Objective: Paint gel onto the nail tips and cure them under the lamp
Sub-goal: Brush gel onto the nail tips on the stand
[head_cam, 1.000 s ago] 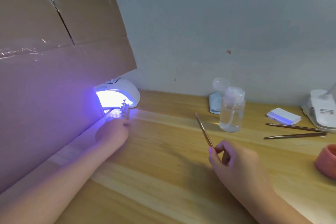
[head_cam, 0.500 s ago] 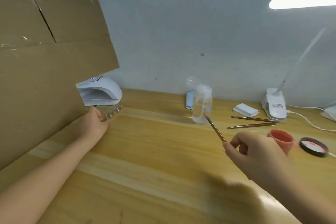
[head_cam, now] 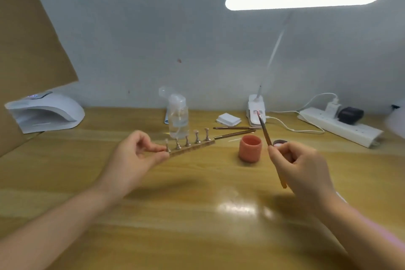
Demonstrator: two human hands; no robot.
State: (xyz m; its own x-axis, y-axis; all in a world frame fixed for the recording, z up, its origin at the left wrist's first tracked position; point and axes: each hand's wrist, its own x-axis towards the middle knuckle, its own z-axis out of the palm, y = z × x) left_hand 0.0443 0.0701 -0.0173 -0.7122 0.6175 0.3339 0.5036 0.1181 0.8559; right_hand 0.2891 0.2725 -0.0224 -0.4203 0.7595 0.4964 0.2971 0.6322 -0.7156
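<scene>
Left hand (head_cam: 140, 155) pinches the near end of the strip (head_cam: 191, 148) between thumb and fingertips; the strip runs out toward 2 o'clock, tilted up, five pegs upright, tips (head_cam: 196, 131) on top too small to judge for coating. Right hand (head_cam: 304, 171) grips the brush (head_cam: 266, 136) like a pen, bristles up toward 12 o'clock. Open gel pot (head_cam: 250, 148) sits between the hands, its lid (head_cam: 279, 143) just behind the right fingers. Lamp (head_cam: 45, 112) is dark, at 10 o'clock, well apart from the strip. I judge the step in hand is a repaint. I would set the strip flat at 12 o'clock, keep the pinch clear of the first peg, load the brush lightly, and stroke each tip base to edge before going to the lamp.
</scene>
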